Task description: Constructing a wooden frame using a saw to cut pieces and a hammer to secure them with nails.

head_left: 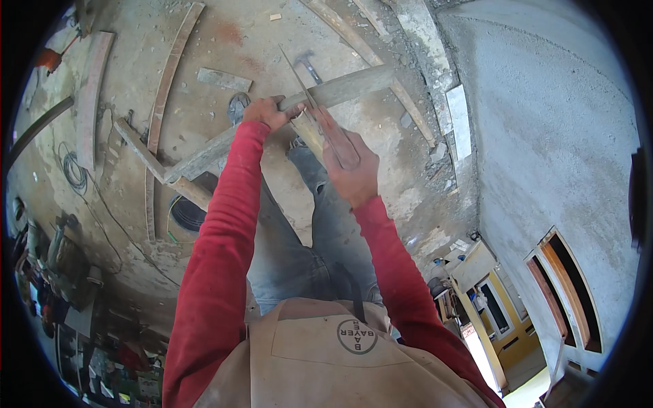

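A long grey wooden board [360, 83] lies at a slant in front of my legs. My left hand [266, 113] is closed over it, left of a handsaw [342, 145]. Around the saw's wooden handle my right hand [356, 175] is closed. Its thin blade is seen nearly edge-on, pointing away and slightly left, and crosses the board just right of my left hand. Whether the teeth have cut into the wood I cannot tell. Under the board, a pale timber piece [307, 136] runs toward me beside the saw.
A hammer [309, 66] lies on the floor beyond the board. Left are long planks [178, 71], coiled cable [73, 171] and a dark round container [187, 213]. A short offcut [224, 79] lies ahead. Rubble [439, 166] and a grey wall [544, 136] stand right.
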The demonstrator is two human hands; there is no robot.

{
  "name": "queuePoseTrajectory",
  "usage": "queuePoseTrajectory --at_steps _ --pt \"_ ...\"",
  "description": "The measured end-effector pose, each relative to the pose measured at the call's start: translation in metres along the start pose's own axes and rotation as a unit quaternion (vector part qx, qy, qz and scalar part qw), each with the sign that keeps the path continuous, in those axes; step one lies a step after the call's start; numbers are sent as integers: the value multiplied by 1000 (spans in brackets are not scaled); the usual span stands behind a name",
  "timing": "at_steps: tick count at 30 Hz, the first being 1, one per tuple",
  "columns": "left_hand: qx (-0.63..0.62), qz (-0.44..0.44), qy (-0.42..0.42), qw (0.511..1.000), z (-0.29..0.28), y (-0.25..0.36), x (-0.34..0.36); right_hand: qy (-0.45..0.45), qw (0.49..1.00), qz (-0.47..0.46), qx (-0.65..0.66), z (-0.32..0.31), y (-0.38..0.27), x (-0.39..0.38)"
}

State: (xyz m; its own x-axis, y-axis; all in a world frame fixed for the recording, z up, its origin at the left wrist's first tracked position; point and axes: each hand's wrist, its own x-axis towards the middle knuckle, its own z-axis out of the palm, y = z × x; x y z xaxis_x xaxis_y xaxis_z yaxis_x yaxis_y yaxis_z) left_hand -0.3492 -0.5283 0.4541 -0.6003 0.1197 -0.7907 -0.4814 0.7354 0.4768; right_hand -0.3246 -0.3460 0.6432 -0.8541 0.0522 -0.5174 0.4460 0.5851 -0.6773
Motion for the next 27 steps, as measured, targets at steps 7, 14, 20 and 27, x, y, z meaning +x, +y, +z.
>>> queuePoseTrajectory --at_steps 7,14,20,27 --pt "9 1 -47 999 -2 -3 -8 -39 998 -37 -34 -17 -12 -49" --pt "-8 -3 -31 999 -3 1 -8 -12 993 -103 -62 -14 4 -33" --pt "-7 10 -55 998 -6 -8 -9 -59 987 -12 -149 30 -12 21" --pt "-25 16 -47 998 -3 3 -4 -86 955 -176 -222 -48 -50 -72"
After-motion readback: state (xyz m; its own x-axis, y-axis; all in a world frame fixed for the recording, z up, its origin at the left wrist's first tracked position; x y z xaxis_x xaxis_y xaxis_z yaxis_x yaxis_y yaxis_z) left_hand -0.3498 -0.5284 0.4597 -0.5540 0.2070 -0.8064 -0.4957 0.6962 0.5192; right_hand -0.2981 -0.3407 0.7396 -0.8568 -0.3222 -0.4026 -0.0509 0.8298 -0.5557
